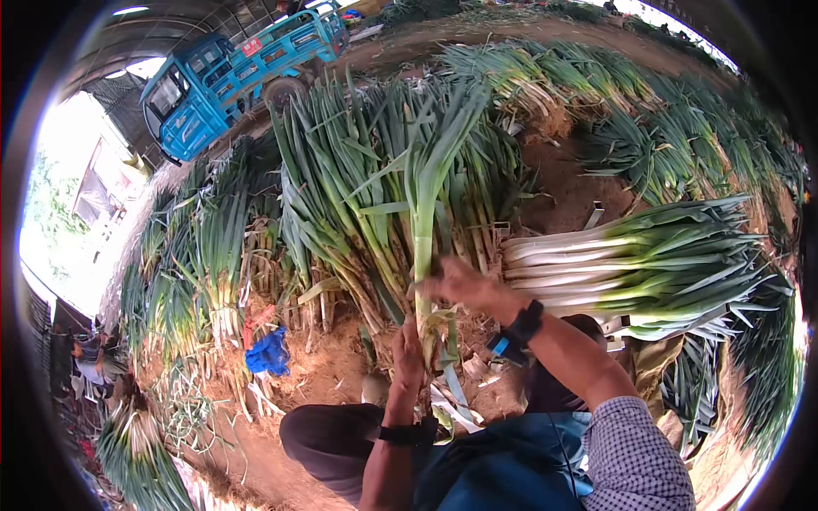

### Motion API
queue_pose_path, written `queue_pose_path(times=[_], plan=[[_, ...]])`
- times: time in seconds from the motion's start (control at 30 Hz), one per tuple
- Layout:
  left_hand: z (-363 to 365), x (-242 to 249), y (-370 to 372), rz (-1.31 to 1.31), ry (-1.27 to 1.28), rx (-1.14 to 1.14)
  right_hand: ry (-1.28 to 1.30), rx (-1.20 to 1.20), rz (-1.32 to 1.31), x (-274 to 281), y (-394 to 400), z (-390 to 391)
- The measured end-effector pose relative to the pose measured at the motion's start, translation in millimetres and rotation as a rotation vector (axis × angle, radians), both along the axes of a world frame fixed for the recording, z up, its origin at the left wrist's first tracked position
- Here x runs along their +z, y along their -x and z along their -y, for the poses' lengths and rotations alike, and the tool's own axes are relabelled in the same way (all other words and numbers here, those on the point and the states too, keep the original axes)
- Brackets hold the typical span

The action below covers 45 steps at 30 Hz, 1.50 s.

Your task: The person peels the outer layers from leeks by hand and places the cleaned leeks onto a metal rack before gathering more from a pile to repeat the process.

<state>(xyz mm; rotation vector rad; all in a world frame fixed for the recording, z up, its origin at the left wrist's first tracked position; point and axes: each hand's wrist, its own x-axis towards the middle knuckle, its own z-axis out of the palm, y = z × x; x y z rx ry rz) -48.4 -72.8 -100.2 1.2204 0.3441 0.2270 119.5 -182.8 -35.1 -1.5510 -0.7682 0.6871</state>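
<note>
One leek (423,230) stands upright in front of me, its green leaves fanned out at the top. My left hand (407,353) is wrapped round its lower part. Higher up on the stalk, my right hand (460,283) is closed at the leek, partly smeared by motion. Loose peeled leaves hang by the stalk below the right hand. Right of my hands lies a stack of cleaned leeks (579,268) with white stems towards me and green tops pointing right. Behind the held leek, untrimmed leeks (341,196) lean upright in a dense row.
A blue three-wheeled truck (213,89) is parked at the back left. More leek bundles (217,264) stand left, and others (682,145) lie at the back right. A blue cloth (268,353) and leaf scraps lie on the brown ground (328,383).
</note>
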Motion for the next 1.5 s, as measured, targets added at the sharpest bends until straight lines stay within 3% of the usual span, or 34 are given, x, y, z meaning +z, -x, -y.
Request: queue_pose_path(times=[0.1, 0.17, 0.27, 0.33, 0.4, 0.43, 0.5, 0.57, 0.67, 0.8, 0.9, 0.97, 1.17, 1.27, 1.33, 1.4, 1.5], plan=[[-10, -35, -7, 0.032, -0.338, 0.302, -0.146, 0.133, -0.039, -7, 32, -6], [-15, -29, 0, -0.033, -0.434, 0.279, -0.136, 0.163, 0.066, -6, 32, -3], [-1, -12, 12, -0.071, -0.518, 0.246, -0.372, -0.013, -0.4, -6, 1, -12], [2, -9, 5, -0.089, -0.575, 0.198, -0.73, -0.083, -0.7, 24, -13, 0], [3, -19, 6, -0.164, -0.636, 0.113, -0.682, -0.24, -0.696, 12, -22, 1], [15, 7, 5, -0.15, -0.669, 0.198, -0.684, -0.286, -0.673, 4, -26, -1], [10, 4, -7, 0.087, -0.807, 0.301, -0.686, -0.379, -0.622, -6, -32, -9], [11, 28, -8, 0.13, -1.204, 0.296, -0.676, -0.454, -0.586, -9, -35, -13], [27, 69, -12, 0.154, -1.615, 0.083, -0.656, -0.559, -0.596, -9, -33, -21], [4, 41, -31, 0.174, -1.753, 0.06, -0.716, -0.613, -0.578, 5, -32, -22], [9, 40, -19, 0.237, -1.651, 0.079, -0.696, -0.618, -0.556, 14, -44, -11], [10, 30, -1, 0.237, -1.586, 0.1, -0.818, -0.649, -0.611, 12, -67, -5], [-45, -20, 76, -0.133, -1.543, 0.013, -0.939, -0.717, -0.525, 13, -104, 26], [-95, -43, 108, -0.479, -1.501, -0.205, -0.983, -0.758, -0.508, 5, -128, 38], [-115, -24, 110, -0.359, -1.068, -0.237, -1.01, -0.748, -0.45, 5, -134, 51], [-113, -9, 92, -0.265, -1.044, 0.099, -0.912, -0.767, -0.41, 11, -130, 53], [-76, 39, 35, -0.172, -1.306, 0.289, -0.902, -0.724, -0.361, 13, -113, 38]])
